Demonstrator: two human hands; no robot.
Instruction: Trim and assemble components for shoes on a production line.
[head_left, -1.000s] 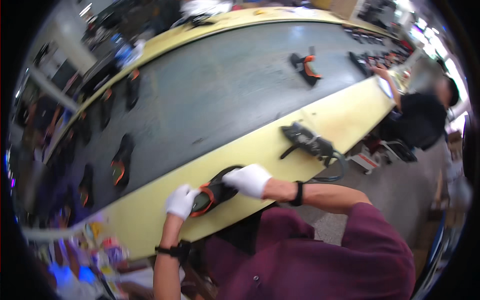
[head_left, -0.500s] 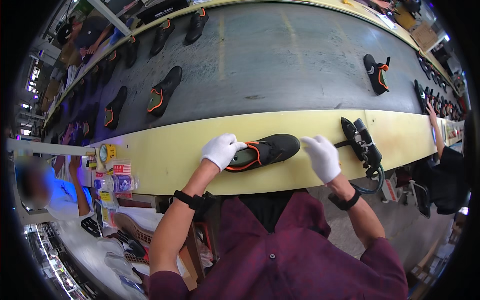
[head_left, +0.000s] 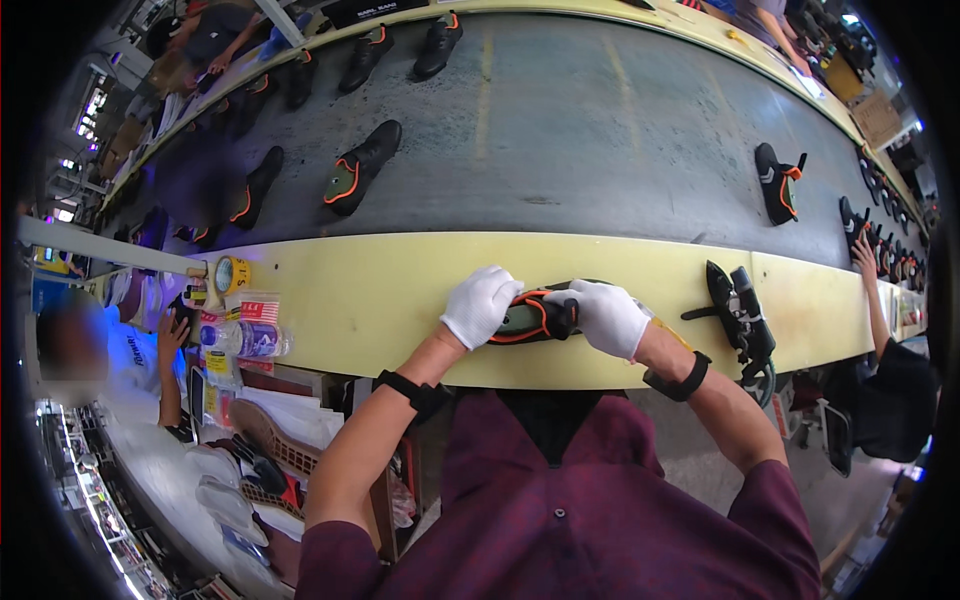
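A black shoe (head_left: 528, 316) with an orange-edged collar and green lining lies on the pale yellow bench before me, its toe to the right. My left hand (head_left: 482, 308), in a white glove, is closed on the heel end of the collar. Over the front of the opening, my right hand (head_left: 606, 318), gloved alike, has its fingers closed on the tongue area and hides much of the toe. The left hand's fingertips are partly hidden. To the right of the shoe lies a black hand-held device (head_left: 742, 318) with a hose.
Beyond the bench (head_left: 400, 262) runs a grey conveyor belt (head_left: 560, 130) carrying several similar shoes (head_left: 362, 168). On the left stand a yellow tape roll (head_left: 231, 274) and a lying plastic bottle (head_left: 245, 338). Co-workers sit on both sides; one's hand (head_left: 864, 254) touches shoes at the right.
My right hand has moved left from beyond the toe onto the shoe's tongue area and closed there. My left hand stays at the heel. The whole view has shifted slightly.
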